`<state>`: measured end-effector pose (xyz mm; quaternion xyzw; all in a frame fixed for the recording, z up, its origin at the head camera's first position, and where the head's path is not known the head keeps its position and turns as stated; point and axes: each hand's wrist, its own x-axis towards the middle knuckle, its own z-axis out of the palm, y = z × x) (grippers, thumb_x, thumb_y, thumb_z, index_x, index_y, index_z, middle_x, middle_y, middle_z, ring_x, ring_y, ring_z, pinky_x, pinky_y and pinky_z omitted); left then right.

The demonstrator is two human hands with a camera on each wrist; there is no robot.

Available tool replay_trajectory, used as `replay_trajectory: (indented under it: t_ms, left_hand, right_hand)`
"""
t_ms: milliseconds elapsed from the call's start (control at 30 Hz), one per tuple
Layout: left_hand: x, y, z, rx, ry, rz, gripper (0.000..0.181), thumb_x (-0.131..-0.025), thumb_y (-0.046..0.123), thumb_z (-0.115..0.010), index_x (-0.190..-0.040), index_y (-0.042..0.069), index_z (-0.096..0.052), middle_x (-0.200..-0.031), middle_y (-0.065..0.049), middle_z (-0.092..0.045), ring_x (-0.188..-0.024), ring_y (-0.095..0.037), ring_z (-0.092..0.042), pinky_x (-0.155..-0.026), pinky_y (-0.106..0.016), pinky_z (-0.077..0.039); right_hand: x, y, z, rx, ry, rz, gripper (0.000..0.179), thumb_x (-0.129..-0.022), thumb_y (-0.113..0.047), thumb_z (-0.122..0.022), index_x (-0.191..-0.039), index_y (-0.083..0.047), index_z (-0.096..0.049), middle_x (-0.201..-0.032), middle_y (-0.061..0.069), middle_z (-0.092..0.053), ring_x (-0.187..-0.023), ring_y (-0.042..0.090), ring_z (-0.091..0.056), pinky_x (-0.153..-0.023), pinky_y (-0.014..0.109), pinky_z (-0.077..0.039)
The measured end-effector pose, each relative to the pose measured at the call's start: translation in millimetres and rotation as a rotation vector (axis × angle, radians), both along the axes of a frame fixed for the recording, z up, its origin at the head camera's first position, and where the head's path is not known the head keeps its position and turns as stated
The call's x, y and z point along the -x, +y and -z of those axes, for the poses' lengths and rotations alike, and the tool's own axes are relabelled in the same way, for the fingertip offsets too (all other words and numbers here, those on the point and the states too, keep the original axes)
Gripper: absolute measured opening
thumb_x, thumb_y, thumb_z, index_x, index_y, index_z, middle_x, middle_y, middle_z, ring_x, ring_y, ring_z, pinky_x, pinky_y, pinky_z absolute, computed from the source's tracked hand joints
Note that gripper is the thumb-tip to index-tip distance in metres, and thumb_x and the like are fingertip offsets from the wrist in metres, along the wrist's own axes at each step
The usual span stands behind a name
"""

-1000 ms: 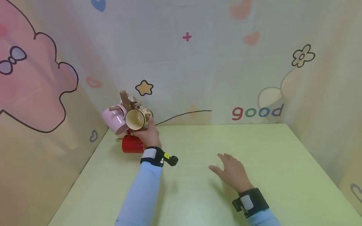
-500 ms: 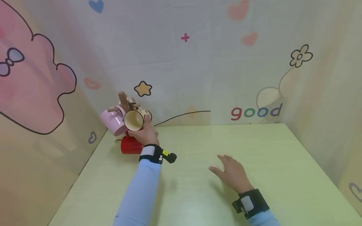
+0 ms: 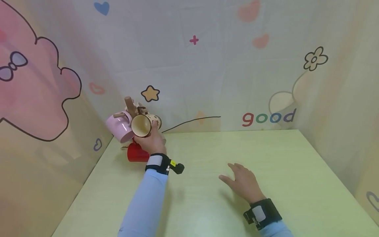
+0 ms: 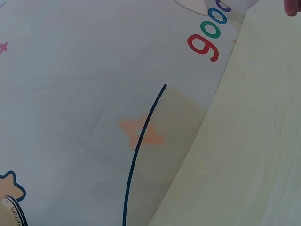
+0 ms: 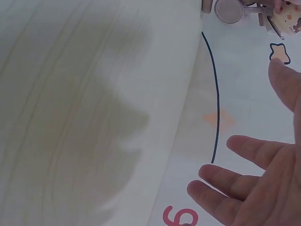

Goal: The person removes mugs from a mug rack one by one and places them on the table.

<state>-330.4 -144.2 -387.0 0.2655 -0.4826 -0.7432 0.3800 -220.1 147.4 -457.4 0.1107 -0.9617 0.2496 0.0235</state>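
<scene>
A cream mug (image 3: 141, 125) with a brown pattern and dark rim lies sideways at the wooden mug rack (image 3: 129, 104), its mouth facing me. My left hand (image 3: 152, 141) grips it from the right and below, thumb against its side. Its dark handle points up by the rack; whether it still touches a peg I cannot tell. In the right wrist view the patterned mug (image 5: 288, 19) shows at the top corner. My right hand (image 3: 244, 184) hovers over the table at the right, fingers spread, holding nothing; its fingers (image 5: 228, 181) show in the right wrist view.
A lilac mug (image 3: 119, 127) hangs on the rack's left side, and a red mug (image 3: 137, 153) sits low in front. Another pale mug is partly hidden behind. A printed cloth wall (image 3: 183, 79) closes off the back of the pale table (image 3: 201, 154).
The cream mug has shifted slightly right against the rack, and its handle shows more. My left hand has settled a little lower and leftward around it. The right hand stays in place.
</scene>
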Motion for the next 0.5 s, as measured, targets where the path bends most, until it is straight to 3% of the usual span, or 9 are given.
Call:
replay_trajectory:
  t_ms: [333, 500]
  left_hand:
    - [-13.7, 11.2, -9.3, 0.074, 0.074, 0.062, 0.092, -0.073, 0.042, -0.087, -0.146, 0.024, -0.033, -0.139, 0.006, -0.048, -0.128, -0.011, -0.044, -0.103, -0.024, -0.043]
    - [-24.1, 16.1, -8.0, 0.155, 0.059, 0.094, 0.092, -0.074, 0.047, -0.086, -0.145, 0.022, -0.034, -0.139, 0.005, -0.049, -0.127, -0.011, -0.046, -0.102, -0.023, -0.043]
  right_hand:
    - [2.1, 3, 0.3, -0.003, 0.022, -0.006, 0.069, -0.096, -0.049, -0.060, -0.140, 0.004, -0.051, -0.139, 0.032, -0.049, -0.129, 0.048, -0.045, -0.103, 0.066, -0.035]
    - [4.2, 1, -2.7, -0.016, 0.030, -0.002, 0.069, -0.095, -0.048, -0.061, -0.140, 0.004, -0.050, -0.139, 0.032, -0.049, -0.129, 0.048, -0.045, -0.103, 0.066, -0.035]
